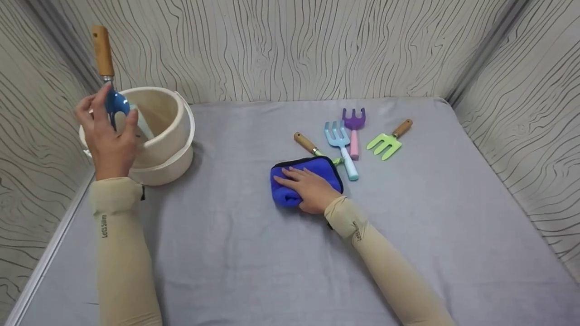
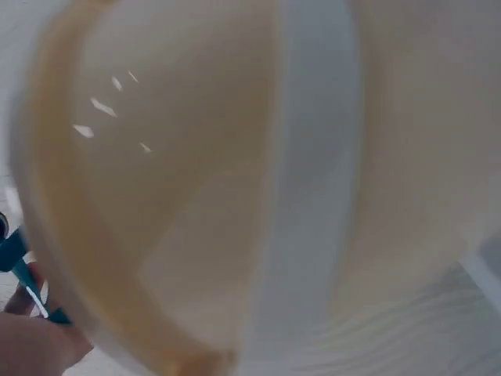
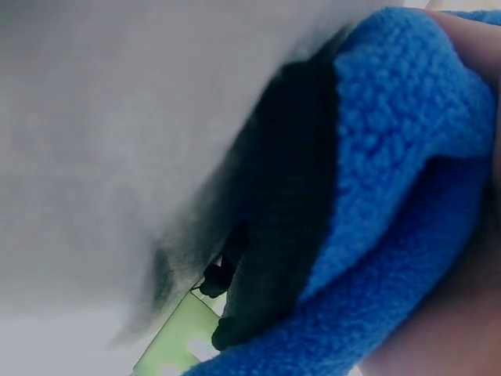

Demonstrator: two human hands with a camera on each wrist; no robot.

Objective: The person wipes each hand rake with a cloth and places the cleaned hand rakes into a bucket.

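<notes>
At the left, my left hand holds a blue trowel by its blade between fingers and thumb, wooden handle upward, over the rim of a cream bucket. The bucket wall fills most of the left wrist view, with part of the hand at its lower left edge. Near the middle of the table, my right hand rests with extended fingers on a folded blue cloth with black edging. Partly under this cloth lies a green tool with a wooden handle. Plush folds of the cloth show in the right wrist view.
Beyond the cloth lie a light blue hand fork, a purple fork with a pink handle and a green fork with a wooden handle. A pale object leans inside the bucket. Wood-patterned panels border the grey-covered table.
</notes>
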